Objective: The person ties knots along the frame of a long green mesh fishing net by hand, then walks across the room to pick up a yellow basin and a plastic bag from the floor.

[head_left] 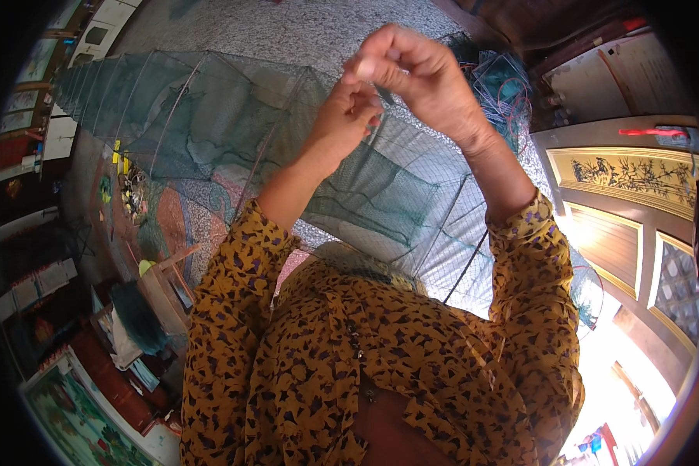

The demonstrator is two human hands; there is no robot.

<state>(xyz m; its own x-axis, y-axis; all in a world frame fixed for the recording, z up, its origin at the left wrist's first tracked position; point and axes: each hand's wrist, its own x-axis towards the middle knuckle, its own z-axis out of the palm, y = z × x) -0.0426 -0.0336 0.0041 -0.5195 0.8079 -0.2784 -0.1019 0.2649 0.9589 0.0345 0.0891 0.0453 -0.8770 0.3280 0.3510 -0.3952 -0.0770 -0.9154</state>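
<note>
My right hand [427, 81] is raised in front of me, thumb and index finger pinched together. Just below and to the left, my left hand [338, 128] is also closed, fingertips pressed together close to the right hand's fingers. Whatever the two pinches hold is too fine to make out. Beneath both hands a long green mesh net [248, 101] stretches from the far left across to my lap. Thin dark rods [466, 268] cross it and hold it in a framed, boxy shape. The nearest mesh lies against my patterned shirt.
A heap of folded green netting [501, 81] with red and blue cords lies beyond my right arm. A wooden stool [171, 287] stands at left, near a cluster of small yellow and dark items [134, 190]. Gold-framed panels [629, 179] line the right side. The floor [287, 27] is speckled grey.
</note>
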